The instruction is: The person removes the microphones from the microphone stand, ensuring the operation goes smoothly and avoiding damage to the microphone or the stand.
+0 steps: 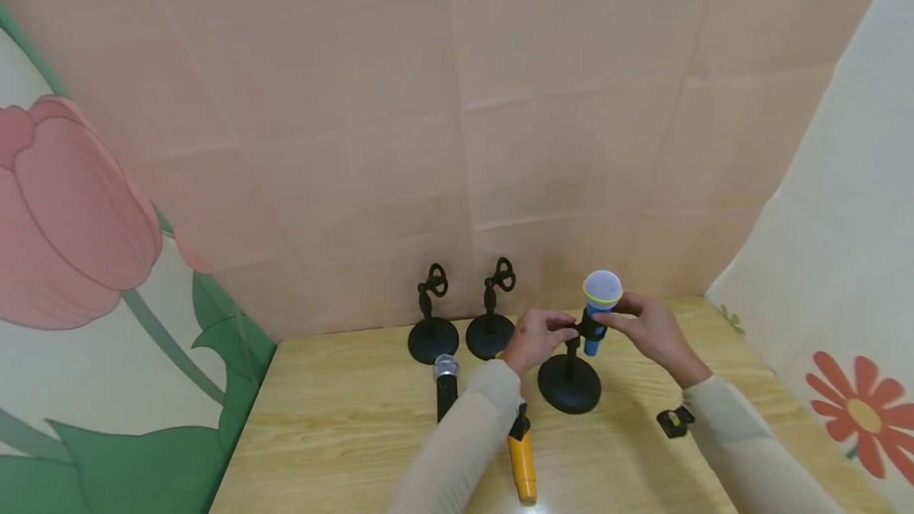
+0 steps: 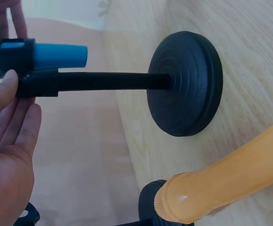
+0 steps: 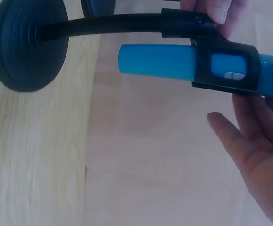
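A blue microphone with a pale head sits in the clip of a black desk stand on the wooden table. My left hand pinches the stand's clip joint, thumb on top. My right hand grips the microphone just below its head. In the right wrist view the blue handle sticks out through the clip, and the right hand lies beneath it. The stand's round base rests flat on the table.
Two more black stands wait empty at the table's back. A black microphone with a silver head and an orange microphone lie near my left forearm. A small black clip lies by my right sleeve.
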### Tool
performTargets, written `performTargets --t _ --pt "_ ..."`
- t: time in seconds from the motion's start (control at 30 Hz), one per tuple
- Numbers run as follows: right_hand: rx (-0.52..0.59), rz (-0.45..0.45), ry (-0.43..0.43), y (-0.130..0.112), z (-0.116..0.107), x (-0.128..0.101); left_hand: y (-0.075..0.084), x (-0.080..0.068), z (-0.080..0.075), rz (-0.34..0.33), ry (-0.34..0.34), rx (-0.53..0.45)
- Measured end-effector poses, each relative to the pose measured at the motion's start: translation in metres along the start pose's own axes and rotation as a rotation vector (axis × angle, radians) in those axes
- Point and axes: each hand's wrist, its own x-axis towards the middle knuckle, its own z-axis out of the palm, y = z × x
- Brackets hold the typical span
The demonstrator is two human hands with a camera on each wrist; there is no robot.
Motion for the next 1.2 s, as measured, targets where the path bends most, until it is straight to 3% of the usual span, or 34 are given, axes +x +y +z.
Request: performTargets --t 0.3,0.7,1.2 --pt "-0.005 -0.012 0.051 -0.002 0.003 0.001 0.002 0.001 0.000 -0.004 0.004 0.055" --pt "0.022 -0.017 0.007 0.004 0.004 0.003 0.002 0.000 -0.001 0.070 -0.006 0.181" --pt "0.015 -0.044 0.009 -0.007 -0.004 0.007 0.003 -0.001 -0.001 0.072 -0.016 0.244"
